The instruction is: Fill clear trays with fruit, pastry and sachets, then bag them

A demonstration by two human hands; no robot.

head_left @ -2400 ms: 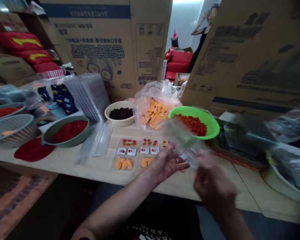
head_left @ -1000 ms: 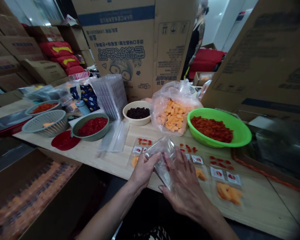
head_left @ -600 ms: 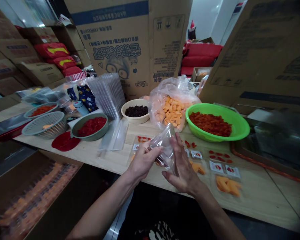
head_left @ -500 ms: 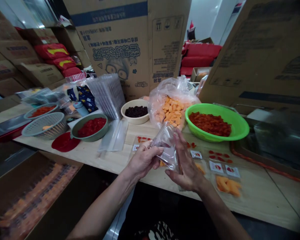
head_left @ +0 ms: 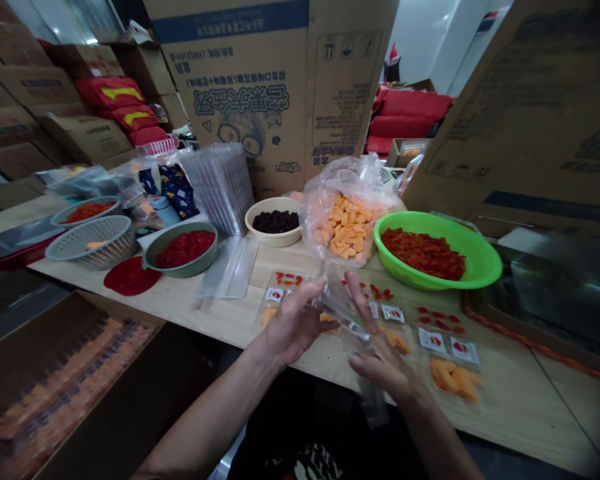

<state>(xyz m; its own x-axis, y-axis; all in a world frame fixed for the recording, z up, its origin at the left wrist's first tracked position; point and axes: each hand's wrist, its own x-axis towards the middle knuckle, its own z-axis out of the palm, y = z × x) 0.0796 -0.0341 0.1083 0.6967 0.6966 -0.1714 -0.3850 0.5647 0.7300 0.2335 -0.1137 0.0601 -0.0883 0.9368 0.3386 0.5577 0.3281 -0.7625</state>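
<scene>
My left hand (head_left: pixel 294 325) and my right hand (head_left: pixel 380 350) meet over the front of the wooden table (head_left: pixel 190 308), both closed on a clear plastic bag (head_left: pixel 341 308) stretched between them. The bag is slightly blurred by motion. Under and beside the hands lie clear compartment trays (head_left: pixel 447 353) filled with orange dried fruit, small white sachets and red pieces.
Behind stand a green bowl of red fruit (head_left: pixel 437 253), a bag of orange pieces (head_left: pixel 347 223), a cream bowl of dark fruit (head_left: pixel 275 223), a grey-green bowl (head_left: pixel 183 250), a stack of clear trays (head_left: pixel 223 187), baskets (head_left: pixel 93 241) and large cardboard boxes (head_left: pixel 275 87). An open box (head_left: pixel 65 387) sits lower left.
My hands picked up the clear bag, held it upright, and now pull it lower and flatter between them. A person seen at the back earlier is out of view.
</scene>
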